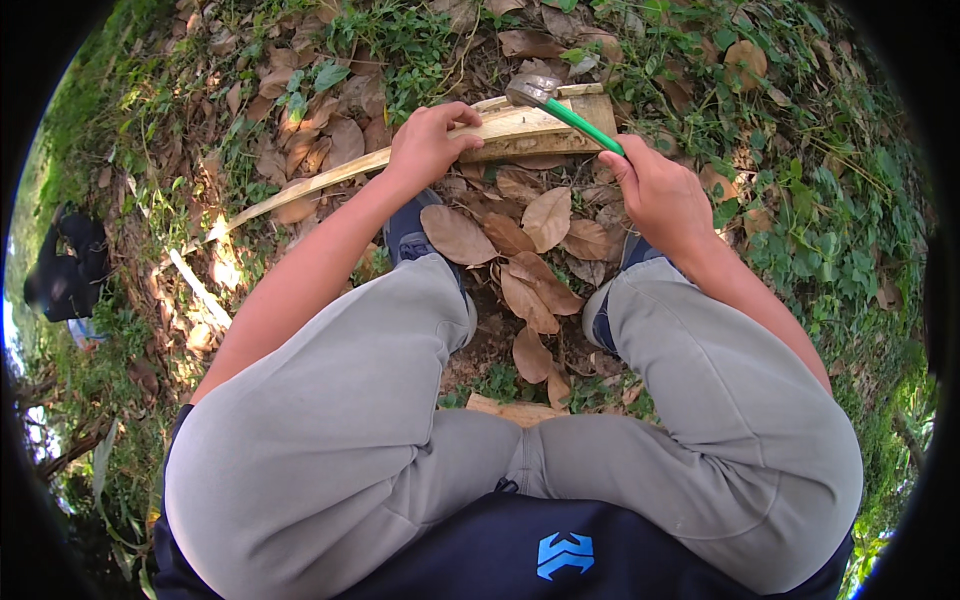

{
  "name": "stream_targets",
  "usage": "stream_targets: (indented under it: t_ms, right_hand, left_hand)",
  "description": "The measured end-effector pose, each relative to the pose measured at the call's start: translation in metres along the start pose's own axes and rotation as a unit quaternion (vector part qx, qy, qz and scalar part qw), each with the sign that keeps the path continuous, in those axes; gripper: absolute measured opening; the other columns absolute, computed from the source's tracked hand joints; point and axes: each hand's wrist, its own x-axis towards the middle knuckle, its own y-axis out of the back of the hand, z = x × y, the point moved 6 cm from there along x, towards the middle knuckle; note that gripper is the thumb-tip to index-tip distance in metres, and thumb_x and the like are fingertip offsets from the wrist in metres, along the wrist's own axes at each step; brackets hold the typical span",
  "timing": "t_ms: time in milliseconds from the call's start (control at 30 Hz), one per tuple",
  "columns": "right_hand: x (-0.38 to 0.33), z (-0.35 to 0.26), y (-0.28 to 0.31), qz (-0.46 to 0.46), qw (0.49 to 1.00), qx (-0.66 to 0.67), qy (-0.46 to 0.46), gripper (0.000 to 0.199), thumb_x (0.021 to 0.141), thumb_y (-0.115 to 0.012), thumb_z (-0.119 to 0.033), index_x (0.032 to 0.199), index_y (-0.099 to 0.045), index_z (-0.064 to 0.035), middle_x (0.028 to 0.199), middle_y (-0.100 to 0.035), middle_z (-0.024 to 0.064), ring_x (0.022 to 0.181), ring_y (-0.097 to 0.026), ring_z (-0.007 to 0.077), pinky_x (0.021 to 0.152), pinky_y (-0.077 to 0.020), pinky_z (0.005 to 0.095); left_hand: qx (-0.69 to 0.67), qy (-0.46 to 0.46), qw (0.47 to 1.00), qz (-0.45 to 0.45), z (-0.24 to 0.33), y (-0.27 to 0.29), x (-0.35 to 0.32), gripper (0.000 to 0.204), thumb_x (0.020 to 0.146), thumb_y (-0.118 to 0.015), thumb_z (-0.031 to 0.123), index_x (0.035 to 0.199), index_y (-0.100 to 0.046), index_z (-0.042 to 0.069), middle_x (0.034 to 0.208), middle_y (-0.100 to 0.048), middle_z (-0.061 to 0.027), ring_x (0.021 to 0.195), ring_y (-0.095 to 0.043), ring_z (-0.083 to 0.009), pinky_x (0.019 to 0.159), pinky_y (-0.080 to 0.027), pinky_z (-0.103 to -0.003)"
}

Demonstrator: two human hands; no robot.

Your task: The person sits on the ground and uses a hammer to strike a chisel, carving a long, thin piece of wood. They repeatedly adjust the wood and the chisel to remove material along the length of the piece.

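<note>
My right hand (668, 198) is closed round the green handle of a hammer (580, 124). The metal head of the hammer is just above the far edge of some pale wooden boards (545, 122) on the ground ahead of my feet. My left hand (428, 148) rests on these boards, thumb and fingers curled over the wood near their middle. Whether a small piece such as a nail sits between the fingertips cannot be seen. From under the left hand a long narrow wooden strip (300, 190) runs out to the left.
Dry brown leaves (530, 270) cover the ground between my shoes. Green plants (810, 200) grow at the right and far side. A short piece of wood (515, 408) lies between my legs, and a pale stick (200, 285) is at the left. A dark object (72, 260) stands at the far left.
</note>
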Motion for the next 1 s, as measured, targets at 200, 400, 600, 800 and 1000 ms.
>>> stream_targets:
  t_ms: [200,400,600,800,1000]
  right_hand:
    - [-0.007,-0.006,-0.005,0.002,0.999,-0.006,0.047,0.025,0.108,-0.056,-0.034,0.102,-0.055,-0.0089,0.080,-0.069,0.0161,0.066,-0.066,0.0426,0.054,-0.0509,0.0524]
    - [-0.002,-0.003,0.001,-0.008,0.999,-0.047,0.024,0.025,0.107,-0.057,-0.033,0.101,-0.054,-0.0088,0.080,-0.069,0.0154,0.065,-0.066,0.0423,0.052,-0.0503,0.0524]
    - [-0.012,-0.001,-0.005,-0.014,1.000,0.007,0.013,0.027,0.108,-0.055,-0.037,0.106,-0.057,-0.0098,0.076,-0.068,0.0165,0.067,-0.067,0.0427,0.054,-0.0501,0.0534]
    - [-0.004,0.003,-0.003,-0.035,0.999,0.008,-0.026,0.024,0.108,-0.055,-0.034,0.109,-0.057,-0.0093,0.076,-0.067,0.0187,0.072,-0.066,0.0444,0.058,-0.0491,0.0558]
    - [-0.012,0.005,-0.002,-0.028,0.998,0.044,-0.040,0.026,0.109,-0.055,-0.035,0.110,-0.060,-0.0093,0.079,-0.069,0.0186,0.074,-0.066,0.0452,0.059,-0.0493,0.0550]
  left_hand:
    - [-0.021,-0.016,1.000,0.016,-0.001,-0.003,-0.001,0.029,0.082,-0.083,0.026,0.107,-0.075,0.013,0.106,-0.078,-0.0037,0.100,-0.070,-0.0305,0.088,-0.054,-0.042]
    - [-0.009,-0.011,1.000,0.008,-0.001,-0.001,0.000,0.029,0.083,-0.083,0.026,0.108,-0.075,0.013,0.107,-0.078,-0.0048,0.102,-0.072,-0.0301,0.088,-0.055,-0.042]
    - [-0.015,-0.017,1.000,0.004,0.002,-0.001,-0.001,0.031,0.083,-0.084,0.026,0.109,-0.075,0.012,0.109,-0.078,-0.0055,0.104,-0.073,-0.0292,0.089,-0.056,-0.042]
    - [-0.004,-0.012,1.000,0.005,-0.004,-0.002,0.001,0.032,0.083,-0.085,0.026,0.110,-0.075,0.012,0.109,-0.078,-0.0058,0.105,-0.073,-0.0278,0.088,-0.056,-0.041]
    - [-0.010,-0.013,1.000,0.000,0.000,-0.001,0.000,0.032,0.082,-0.085,0.026,0.110,-0.075,0.012,0.110,-0.078,-0.0062,0.105,-0.073,-0.0278,0.088,-0.057,-0.041]
